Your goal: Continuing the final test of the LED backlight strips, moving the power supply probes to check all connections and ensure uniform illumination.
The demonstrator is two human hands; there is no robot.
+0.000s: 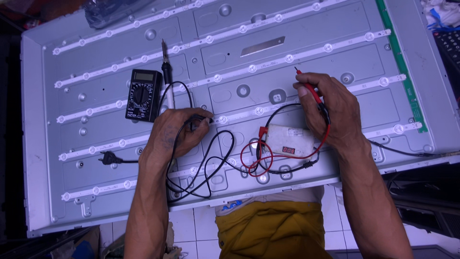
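A white box-shaped tester [290, 141] with a small red lit display and a pale label on its top lay near the front edge of the grey metal panel [421, 62], between the two hands and closer to the right one. A black multimeter [143, 94] with a grey screen and a round dial sat toward the left of the panel, and a soldering iron [166, 76] with a black grip and white handle lay just beside it, tip pointing to the far edge. The left hand [175, 132] was closed around a black probe [203, 118], whose tip touched one of the white LED strips [239, 72] that ran in rows across the panel. The right hand [330, 110] gripped a red probe [309, 88] between thumb and fingers, its tip raised toward the far edge, just above the tester. Red and black leads [254, 160] looped from the tester along the front edge, and a black plug [108, 158] lay near the left front corner. A green strip [395, 52] ran down the panel's right side. Below the front edge showed white floor tiles [191, 230] and the person's yellow garment [273, 230].
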